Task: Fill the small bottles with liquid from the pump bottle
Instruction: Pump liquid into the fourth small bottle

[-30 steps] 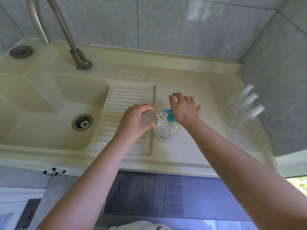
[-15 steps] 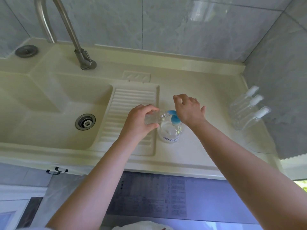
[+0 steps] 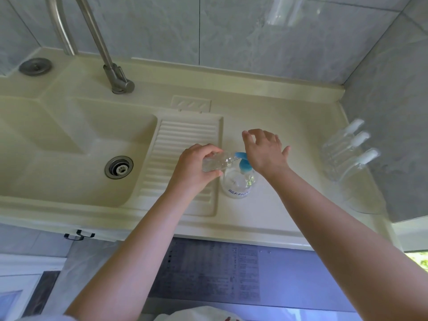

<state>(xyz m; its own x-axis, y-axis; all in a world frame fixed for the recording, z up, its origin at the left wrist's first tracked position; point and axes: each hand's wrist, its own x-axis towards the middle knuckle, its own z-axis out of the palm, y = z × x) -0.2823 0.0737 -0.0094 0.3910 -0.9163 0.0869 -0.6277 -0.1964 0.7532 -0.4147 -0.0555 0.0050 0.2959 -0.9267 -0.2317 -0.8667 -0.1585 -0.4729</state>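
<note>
A clear pump bottle (image 3: pixel 238 185) with a blue pump head (image 3: pixel 244 162) stands on the cream counter beside the ribbed drainboard. My left hand (image 3: pixel 194 169) grips a small clear bottle (image 3: pixel 216 162) tilted on its side, its mouth at the blue nozzle. My right hand (image 3: pixel 265 150) is over the pump head, palm down on it, fingers spread and raised. Three small clear bottles with white caps (image 3: pixel 347 154) lie together at the right, by the wall.
A cream sink basin (image 3: pixel 69 140) with a metal drain (image 3: pixel 118 167) lies left of the ribbed drainboard (image 3: pixel 183 140). A metal faucet (image 3: pixel 111 66) rises at the back. Grey tiled walls close the back and right. The counter's front edge (image 3: pixel 208 230) runs below my arms.
My right hand's fingers have opened and lifted from a curled pose over the pump head. The left hand still holds the small bottle at the nozzle. The view has shifted slightly.
</note>
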